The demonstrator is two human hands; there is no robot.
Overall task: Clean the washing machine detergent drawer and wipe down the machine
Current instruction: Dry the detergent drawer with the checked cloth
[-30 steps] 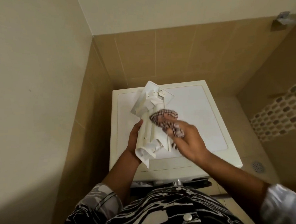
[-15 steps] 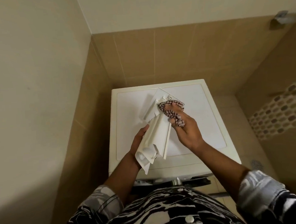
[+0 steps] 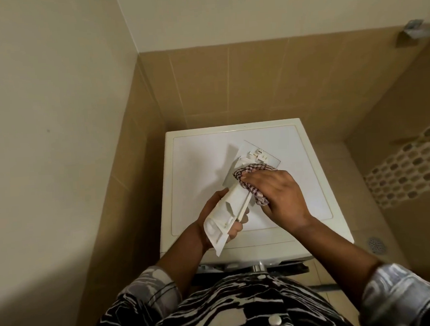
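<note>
- The detergent drawer [image 3: 232, 203] is out of its slot. It is held slanting in the air just above the top of the washing machine [image 3: 199, 163], with its far end pointing away from the person.
- The left hand [image 3: 208, 215] has its grip clamped round the drawer's near end, thumb along one side and fingers curled under the other.
- The right hand [image 3: 278, 194] has its grip closed on a bunched checked cloth [image 3: 251, 174] and presses it against the drawer's far part.
- To wipe well, I would keep the near end firmly braced so the drawer cannot twist. I would then work folds of the cloth into the ribs and corners, turning the drawer to reach each face.
- The side of the drawer facing the camera shows only white walls and ribs. No powder, liquid or residue can be made out, and the insides of the compartments are mostly hidden.
- A floor drain [image 3: 377, 245] sits to the right of the machine.
</note>
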